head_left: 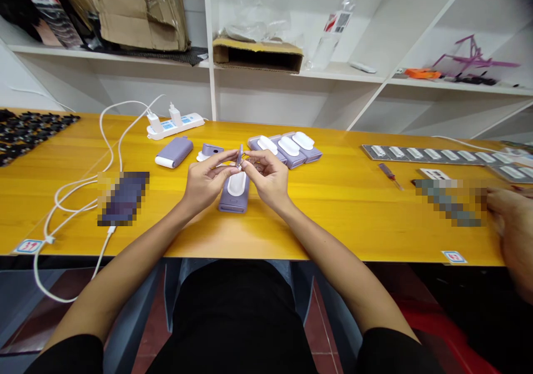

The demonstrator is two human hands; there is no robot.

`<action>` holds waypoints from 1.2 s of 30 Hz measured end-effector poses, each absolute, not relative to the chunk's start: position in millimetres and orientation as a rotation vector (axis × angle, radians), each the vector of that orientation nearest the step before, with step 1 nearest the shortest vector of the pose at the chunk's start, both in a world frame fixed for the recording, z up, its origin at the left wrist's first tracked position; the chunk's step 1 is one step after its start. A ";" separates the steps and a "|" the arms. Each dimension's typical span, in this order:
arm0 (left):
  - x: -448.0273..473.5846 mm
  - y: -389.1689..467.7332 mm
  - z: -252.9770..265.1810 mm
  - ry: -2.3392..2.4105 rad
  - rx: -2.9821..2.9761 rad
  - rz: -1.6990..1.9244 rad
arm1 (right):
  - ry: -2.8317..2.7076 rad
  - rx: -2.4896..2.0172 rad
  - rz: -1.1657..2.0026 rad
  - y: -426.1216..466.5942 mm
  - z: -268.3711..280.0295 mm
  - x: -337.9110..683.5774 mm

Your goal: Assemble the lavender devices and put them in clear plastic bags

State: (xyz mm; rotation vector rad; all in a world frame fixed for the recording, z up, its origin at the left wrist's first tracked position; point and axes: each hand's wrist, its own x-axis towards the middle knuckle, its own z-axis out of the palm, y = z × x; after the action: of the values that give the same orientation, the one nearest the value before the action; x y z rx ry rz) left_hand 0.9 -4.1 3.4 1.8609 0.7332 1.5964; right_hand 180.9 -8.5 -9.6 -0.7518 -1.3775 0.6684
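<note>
My left hand (208,178) pinches a small, thin purple part (240,154) between thumb and fingertips. From the other side, my right hand (268,178) has its fingertips closed at the same part, with thin, shiny wire-like loops (255,161) by its fingers; their exact kind is too small to tell. Directly under both hands lies a purple block-shaped device (234,203) with a white oval pad on top. Just behind my left hand is another purple piece (211,150) with a white portion, partly hidden. Behind my right hand sit several purple devices (291,150) with white oval pads.
A purple and white device (175,151) lies left, near a white power strip (177,125) with cables. A blurred phone (124,199) is plugged in. At right are a screwdriver (390,176), a tray of white parts (433,155) and another person's hand (514,224).
</note>
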 end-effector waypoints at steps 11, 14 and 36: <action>4.3 -5.0 -1.1 0.719 1.778 1.542 | -1.268 -0.706 0.883 -11.4 -4.8 178.1; 4.2 -5.1 -1.7 0.737 1.778 1.532 | -1.231 -0.707 0.945 -11.0 -2.0 180.3; -1.0 -4.0 -1.2 0.723 2.025 1.547 | -1.157 -0.611 1.337 -5.4 0.5 189.8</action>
State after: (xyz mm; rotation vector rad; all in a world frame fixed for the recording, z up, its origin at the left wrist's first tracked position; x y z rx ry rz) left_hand -1.0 -4.0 -1.2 2.0247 0.7231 1.5472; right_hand 189.8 -5.4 0.5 -0.6107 -1.1568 1.3375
